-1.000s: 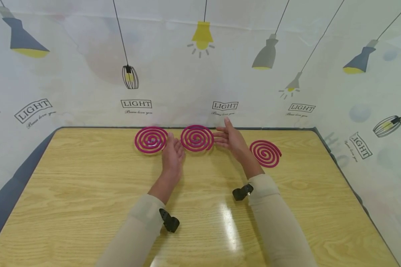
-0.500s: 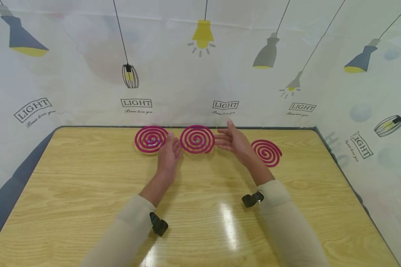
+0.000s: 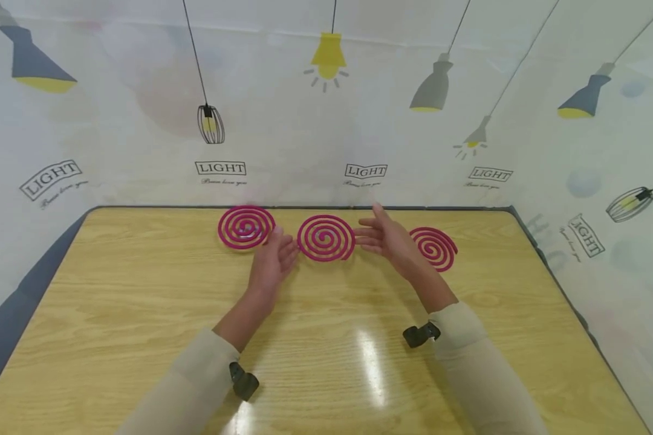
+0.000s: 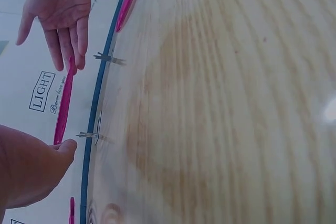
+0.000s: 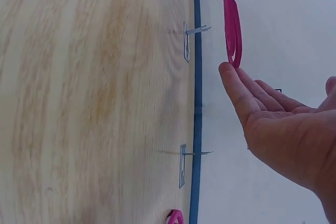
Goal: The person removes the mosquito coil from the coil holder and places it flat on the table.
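Observation:
A magenta mosquito coil (image 3: 324, 237) is borne edge to edge between the two hands, raised off the table in both wrist views. My left hand (image 3: 268, 266) touches its left rim with relaxed fingers. On the opposite rim rest the fingertips of my right hand (image 3: 389, 238), its fingers straight and the thumb pointing up and away. In the right wrist view the coil (image 5: 233, 32) hangs edge-on beyond the fingertips. A second mosquito coil (image 3: 246, 228) sits at the left, partly behind my left hand. The third mosquito coil (image 3: 432, 249) is right of my right hand, partly covered by the wrist.
Small metal coil stands (image 5: 186, 45) with upright prongs are on the wooden table (image 3: 326, 338) near its back edge. A white printed sheet (image 3: 283, 121) rises behind the table and along its sides. Each wrist wears a black camera (image 3: 243, 382).
Both hands have drawn the middle coil toward the person and slightly right. The forearms have spread apart and come back. The two outer coils stay put.

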`<state>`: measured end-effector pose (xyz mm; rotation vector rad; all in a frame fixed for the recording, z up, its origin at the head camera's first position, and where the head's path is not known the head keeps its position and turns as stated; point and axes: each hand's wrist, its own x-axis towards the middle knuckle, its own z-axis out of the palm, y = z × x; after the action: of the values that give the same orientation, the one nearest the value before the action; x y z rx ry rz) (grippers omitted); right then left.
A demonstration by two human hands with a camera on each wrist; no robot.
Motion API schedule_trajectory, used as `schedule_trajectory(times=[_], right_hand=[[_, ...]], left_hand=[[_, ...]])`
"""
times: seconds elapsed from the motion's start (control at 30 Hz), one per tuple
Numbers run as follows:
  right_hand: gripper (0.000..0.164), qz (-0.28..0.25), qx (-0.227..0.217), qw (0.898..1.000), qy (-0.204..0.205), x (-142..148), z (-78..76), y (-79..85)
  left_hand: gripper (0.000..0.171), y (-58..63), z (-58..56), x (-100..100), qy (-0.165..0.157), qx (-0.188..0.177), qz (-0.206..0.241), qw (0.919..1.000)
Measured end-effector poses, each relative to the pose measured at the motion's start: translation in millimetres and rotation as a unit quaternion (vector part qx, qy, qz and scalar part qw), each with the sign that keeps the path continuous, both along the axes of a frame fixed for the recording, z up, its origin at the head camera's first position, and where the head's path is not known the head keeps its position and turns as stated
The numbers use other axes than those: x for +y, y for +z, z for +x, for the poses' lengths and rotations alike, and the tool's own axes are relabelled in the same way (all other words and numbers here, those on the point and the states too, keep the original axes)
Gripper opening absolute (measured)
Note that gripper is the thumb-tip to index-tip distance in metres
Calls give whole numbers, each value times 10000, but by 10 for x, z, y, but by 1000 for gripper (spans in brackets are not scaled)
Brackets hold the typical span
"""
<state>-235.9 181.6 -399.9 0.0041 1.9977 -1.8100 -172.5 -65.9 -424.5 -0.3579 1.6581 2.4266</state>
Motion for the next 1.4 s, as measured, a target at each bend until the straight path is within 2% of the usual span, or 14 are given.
schedule_trajectory(times=[0.23, 0.6, 0.8, 1.0, 1.4], right_hand=[[88, 31, -57, 10000, 28, 10, 65, -12], [81, -22, -74, 10000, 12, 22, 133, -59], [82, -36, -79, 10000, 27, 40, 165, -89], [84, -17, -169, 9998, -125, 37, 175, -157], [83, -10, -350, 9994, -81, 24, 203, -272]], left_hand=[[78, -43, 98, -5, -219, 51, -118, 9997], [72, -116, 205, 44, -188, -65, -369, 9991], [76, -137, 233, 43, -269, -44, -436, 9987], [78, -169, 251, 42, -312, -19, -516, 9982], [81, -193, 274, 58, -308, -202, -530, 9979]])
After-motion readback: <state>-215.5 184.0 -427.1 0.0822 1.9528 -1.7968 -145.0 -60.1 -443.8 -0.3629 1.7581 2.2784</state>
